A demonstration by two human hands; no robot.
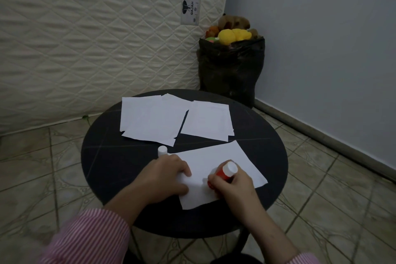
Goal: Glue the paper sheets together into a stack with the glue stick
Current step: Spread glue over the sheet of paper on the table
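We see the right hand with its fingers wrapped round the red glue stick, tilted so that its white end points up and away while its lower end meets the near sheet of paper; the left hand lies on the left edge of that same sheet, knuckles up, fingers bent down onto the paper and pinning it flat, closed round nothing; the two hands are near each other but apart, with bare paper between them; a white cap stands upright on the table just beyond the left hand, beside the sheet's far left corner; farther back lie two loose piles of sheets, a left pile and a right pile, their inner edges touching or overlapping slightly; all of it rests on a round black table; striped pink sleeves cover the forearms; behind stand a quilted mattress and a black bag of soft toys on the tiled floor.
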